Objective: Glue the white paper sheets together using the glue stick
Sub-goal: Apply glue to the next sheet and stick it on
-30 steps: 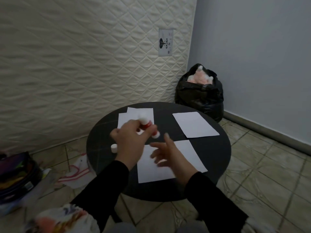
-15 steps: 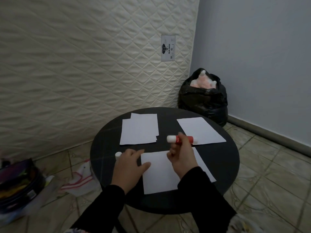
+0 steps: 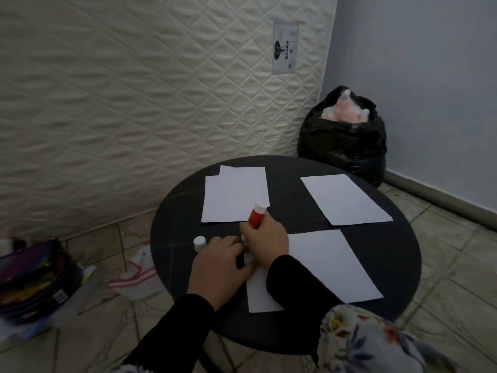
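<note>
Three lots of white paper on round table (image 3: 376, 265): near sheet (image 3: 330, 267), light and floppy, pinned flat by left hand (image 3: 217, 267); right hand (image 3: 265, 238) clasps glue stick (image 3: 256, 216) mid-barrel at its left corner.

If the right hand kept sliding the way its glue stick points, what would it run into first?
Probably the overlapping paper stack at the table's far left: the glue stick in the right hand tilts up towards it. Depth is unclear.
</note>
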